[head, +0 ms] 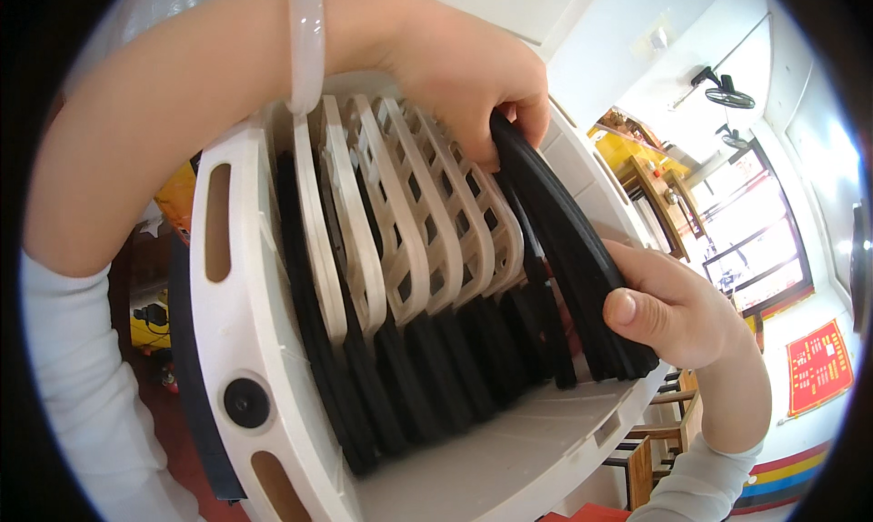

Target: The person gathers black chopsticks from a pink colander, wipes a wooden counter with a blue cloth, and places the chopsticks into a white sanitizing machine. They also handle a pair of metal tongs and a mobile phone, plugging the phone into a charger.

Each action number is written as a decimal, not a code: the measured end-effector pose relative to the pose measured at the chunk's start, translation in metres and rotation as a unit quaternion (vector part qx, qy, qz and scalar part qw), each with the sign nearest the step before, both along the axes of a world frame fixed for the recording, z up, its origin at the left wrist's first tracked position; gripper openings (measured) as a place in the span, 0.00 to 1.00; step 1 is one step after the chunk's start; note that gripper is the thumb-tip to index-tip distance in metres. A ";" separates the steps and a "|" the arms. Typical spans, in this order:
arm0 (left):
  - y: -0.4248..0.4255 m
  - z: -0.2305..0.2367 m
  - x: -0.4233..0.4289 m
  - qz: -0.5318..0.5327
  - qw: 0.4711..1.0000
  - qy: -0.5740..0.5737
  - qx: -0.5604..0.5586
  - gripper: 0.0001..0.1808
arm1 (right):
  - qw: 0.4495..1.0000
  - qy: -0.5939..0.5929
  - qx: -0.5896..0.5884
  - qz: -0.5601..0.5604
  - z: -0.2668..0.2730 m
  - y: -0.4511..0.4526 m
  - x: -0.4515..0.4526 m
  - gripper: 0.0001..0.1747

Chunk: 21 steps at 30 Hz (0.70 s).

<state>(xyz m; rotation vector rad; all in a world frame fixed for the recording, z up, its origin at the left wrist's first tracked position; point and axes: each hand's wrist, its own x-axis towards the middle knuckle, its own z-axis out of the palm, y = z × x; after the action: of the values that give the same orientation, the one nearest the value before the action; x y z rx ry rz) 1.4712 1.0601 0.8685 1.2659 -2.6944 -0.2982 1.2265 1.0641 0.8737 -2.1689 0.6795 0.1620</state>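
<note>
A white plastic crate [228,345] holds a row of black items [436,365] set on edge, several with cream-coloured plastic lattice panels [409,269] rising above them. Toward the row's right end, my left hand [491,92] grips the upper end of a long black ribbed piece [559,229] from above. Lower down, my right hand [668,310] holds the same piece, its thumb on the near face and its fingers partly hidden behind. This piece leans at a slant near the crate's right wall. A pale bangle circles my left wrist.
Wooden stools [641,467] stand to the lower right, beyond the crate, and a wooden shelf unit [658,194] is further back. Black wall fans [730,98] hang near a window. A dark object [198,385] stands against the crate's left side.
</note>
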 end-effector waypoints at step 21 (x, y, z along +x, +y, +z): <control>0.005 -0.001 -0.001 -0.003 1.000 0.017 -0.022 0.06 | 0.997 0.009 0.061 -0.046 -0.005 -0.002 0.002 0.43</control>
<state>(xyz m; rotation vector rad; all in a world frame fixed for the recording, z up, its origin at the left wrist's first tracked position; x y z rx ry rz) 1.4705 1.0650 0.8677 1.2286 -2.6627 -0.2573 1.2282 1.0623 0.8691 -2.0179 0.7597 0.1699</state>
